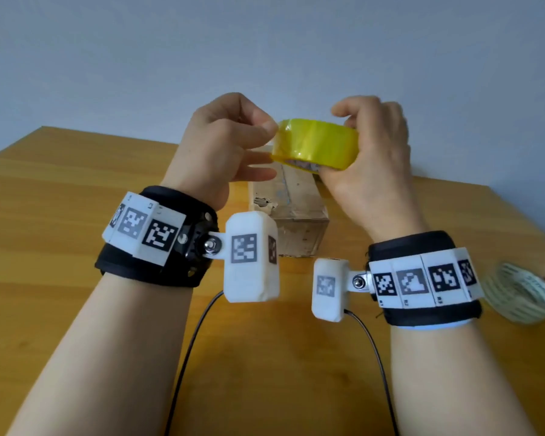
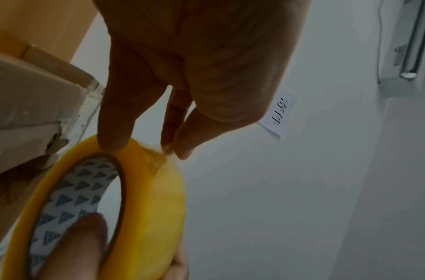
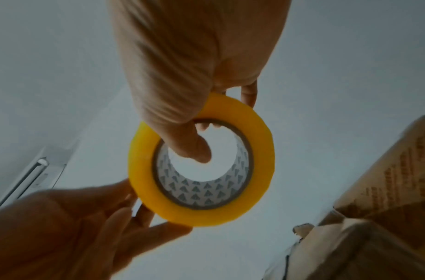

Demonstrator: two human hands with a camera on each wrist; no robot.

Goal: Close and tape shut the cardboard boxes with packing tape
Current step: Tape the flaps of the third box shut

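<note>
The scene is viewed from head height, forward and down over a wooden table [image 1: 76, 215] toward a pale wall. Each wrist view is aimed along its hand from close range, upward against the wall. A round yellow roll of packing tape [image 1: 315, 143] [image 2: 144, 208] [image 3: 201, 161] is shared by all three views.

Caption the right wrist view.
Right hand holds yellow tape roll; left hand picks at its rim.
</note>
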